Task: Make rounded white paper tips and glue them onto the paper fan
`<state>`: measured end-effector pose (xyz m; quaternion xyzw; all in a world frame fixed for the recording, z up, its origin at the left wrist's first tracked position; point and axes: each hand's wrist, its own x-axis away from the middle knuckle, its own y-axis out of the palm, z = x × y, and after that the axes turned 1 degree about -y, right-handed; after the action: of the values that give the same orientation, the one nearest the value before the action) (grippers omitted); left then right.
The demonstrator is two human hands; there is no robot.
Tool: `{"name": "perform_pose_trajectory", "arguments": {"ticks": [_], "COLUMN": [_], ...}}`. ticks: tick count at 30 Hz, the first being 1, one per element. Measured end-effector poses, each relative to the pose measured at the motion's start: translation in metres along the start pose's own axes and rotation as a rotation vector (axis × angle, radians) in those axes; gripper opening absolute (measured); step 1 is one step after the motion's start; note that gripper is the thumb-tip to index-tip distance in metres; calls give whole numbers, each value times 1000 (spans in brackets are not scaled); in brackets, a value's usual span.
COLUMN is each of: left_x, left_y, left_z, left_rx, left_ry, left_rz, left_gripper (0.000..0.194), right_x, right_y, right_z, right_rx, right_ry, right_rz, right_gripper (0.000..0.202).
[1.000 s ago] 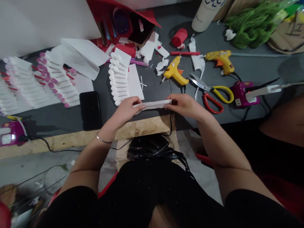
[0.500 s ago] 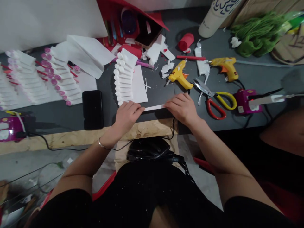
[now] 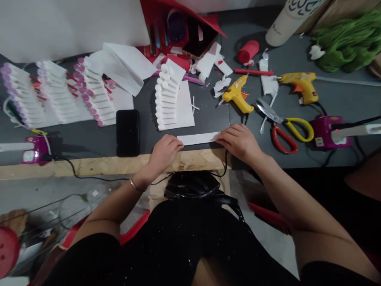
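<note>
A narrow white paper strip (image 3: 198,138) lies near the table's front edge. My left hand (image 3: 166,151) has its fingers closed on the strip's left end. At the right end, my right hand (image 3: 238,141) pinches it between thumb and fingers. Just beyond the strip sits a fan-like row of white rolled pieces (image 3: 166,99) on white paper. A yellow glue gun (image 3: 239,96) rests past my right hand, and scissors (image 3: 282,123) with one red and one yellow handle lie to its right.
A black phone-like slab (image 3: 127,133) lies left of my left hand. Purple power blocks (image 3: 323,131) with cords stand at both sides. Farther back are a second glue gun (image 3: 300,85), a red roll (image 3: 248,51) and a white tumbler (image 3: 279,29). Pink-tipped rows (image 3: 95,91) lie at left.
My hands are farther apart, and more of the strip shows between them. It looks wider and flatter than before. The whole view has shifted, so things on the table appear farther right.
</note>
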<state>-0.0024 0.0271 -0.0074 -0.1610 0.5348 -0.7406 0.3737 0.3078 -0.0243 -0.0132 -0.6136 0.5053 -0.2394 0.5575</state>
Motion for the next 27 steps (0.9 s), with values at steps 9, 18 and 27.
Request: {"name": "perform_pose_trajectory", "arguments": {"ticks": [9,18,27], "left_x": [-2,-7,-2], "left_y": [-3,-8,-10], "left_z": [3,-3,-3], "left_rx": [-12,63,-72], "left_ry": [-161,-220,-102], "left_rz": [-26,-21,45], "left_gripper": [22,44,39], "right_x": [6,5,7], "right_y": [8,5,-1], "right_z": [3,3,-1], "right_rx": [-90,-79,-19], "right_ry": [155,201,187], "right_rz": [-21,9,-16], "right_gripper": [21,20,21]}}
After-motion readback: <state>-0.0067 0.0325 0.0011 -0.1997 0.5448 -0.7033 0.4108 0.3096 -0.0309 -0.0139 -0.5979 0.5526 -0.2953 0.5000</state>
